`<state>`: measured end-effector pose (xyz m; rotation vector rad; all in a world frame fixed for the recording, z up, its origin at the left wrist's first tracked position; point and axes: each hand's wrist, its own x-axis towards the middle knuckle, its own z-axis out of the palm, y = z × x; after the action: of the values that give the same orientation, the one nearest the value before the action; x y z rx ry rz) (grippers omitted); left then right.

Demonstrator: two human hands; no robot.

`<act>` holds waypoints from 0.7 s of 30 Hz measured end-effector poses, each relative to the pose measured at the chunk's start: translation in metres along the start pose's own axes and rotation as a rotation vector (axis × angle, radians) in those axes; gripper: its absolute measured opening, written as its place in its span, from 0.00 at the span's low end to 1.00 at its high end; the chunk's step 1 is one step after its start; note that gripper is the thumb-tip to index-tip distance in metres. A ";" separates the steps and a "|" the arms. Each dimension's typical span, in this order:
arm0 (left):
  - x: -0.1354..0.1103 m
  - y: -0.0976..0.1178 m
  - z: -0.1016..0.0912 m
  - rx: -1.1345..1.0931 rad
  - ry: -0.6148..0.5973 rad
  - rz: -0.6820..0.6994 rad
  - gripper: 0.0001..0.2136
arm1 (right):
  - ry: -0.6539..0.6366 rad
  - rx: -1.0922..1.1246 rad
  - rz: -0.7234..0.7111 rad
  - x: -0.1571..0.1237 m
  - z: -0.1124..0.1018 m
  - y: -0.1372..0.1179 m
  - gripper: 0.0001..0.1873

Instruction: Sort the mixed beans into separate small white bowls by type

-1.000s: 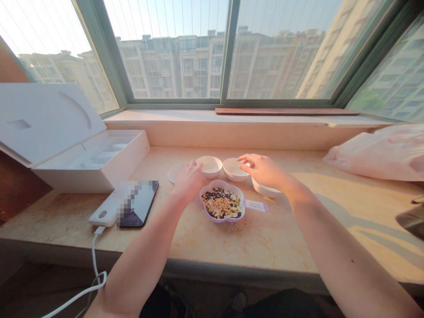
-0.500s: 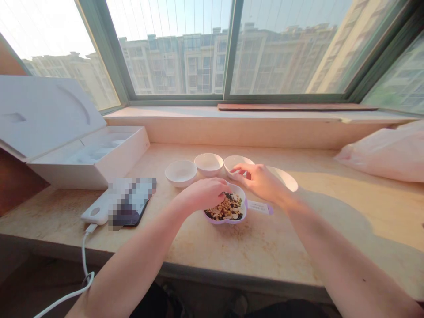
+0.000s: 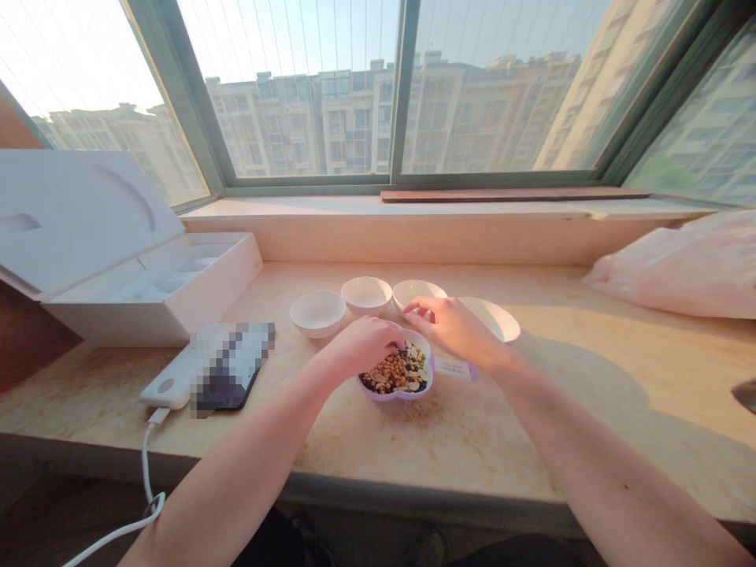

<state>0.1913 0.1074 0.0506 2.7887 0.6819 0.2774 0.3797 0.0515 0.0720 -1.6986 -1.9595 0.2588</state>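
dish [image 3: 395,396] of mixed beans [image 3: 387,374] sits on the counter [image 3: 449,441], just in front of four white bowls [image 3: 318,315]; the left hand [image 3: 363,345] has bent fingers down at the beans on the dish's far side, though i cannot tell whether they pinch any; the right hand [image 3: 452,324], fingers curved, is at the near edge of the third bowl [image 3: 421,288] from the left, and whether it grips the rim is unclear

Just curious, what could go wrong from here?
Beans might spill if the left hand bumps the purple bowl. The right hand could knock the white bowl close beside it. The cable hangs over the edge of the counter near the left forearm, so a snag might drag the power bank.
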 end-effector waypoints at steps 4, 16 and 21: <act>-0.002 0.001 -0.004 -0.051 0.049 -0.035 0.10 | 0.020 -0.019 0.024 0.001 0.004 0.003 0.14; -0.020 -0.046 -0.041 -0.026 0.337 -0.297 0.14 | -0.156 0.064 -0.126 -0.003 0.013 -0.006 0.13; -0.021 -0.065 -0.039 0.017 0.340 -0.370 0.11 | -0.285 0.127 -0.367 -0.006 0.026 -0.015 0.15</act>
<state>0.1364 0.1609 0.0658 2.5826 1.2608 0.6767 0.3542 0.0476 0.0560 -1.2457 -2.3609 0.4979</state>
